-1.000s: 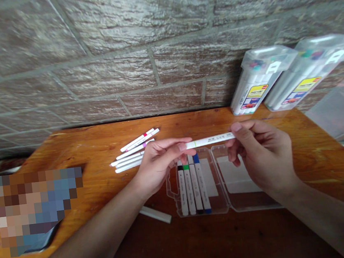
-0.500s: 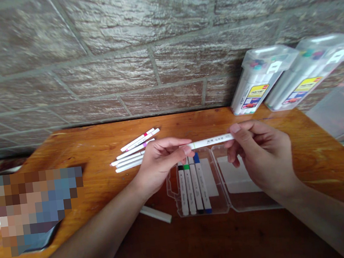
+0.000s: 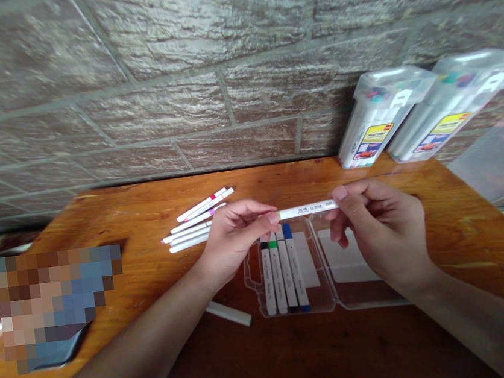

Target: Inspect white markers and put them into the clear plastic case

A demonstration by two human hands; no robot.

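A white marker (image 3: 308,209) with a thin green ring and dark print is held level between my two hands. My left hand (image 3: 242,229) pinches its left end, and my right hand (image 3: 381,223) grips the right end between thumb and fingers. Below them lies an open clear plastic case (image 3: 324,302). Several white markers (image 3: 284,276) with black, green and blue bands stand side by side in its left half. Left of my left hand, a loose pile of slim white markers (image 3: 193,229) rests on the table. Another white marker (image 3: 230,314) lies partly behind my left forearm.
Two clear boxes full of markers, a nearer one (image 3: 365,121) and a farther-right one (image 3: 447,109), stand against the brick wall (image 3: 261,109). A dark flat device (image 3: 61,350), mostly pixelated, lies on the wooden table (image 3: 113,211) at left.
The marker has slid slightly left and turned about its length, showing different print. My right hand has come a little left with it; my left fingers now cover more of its green-ringed end.
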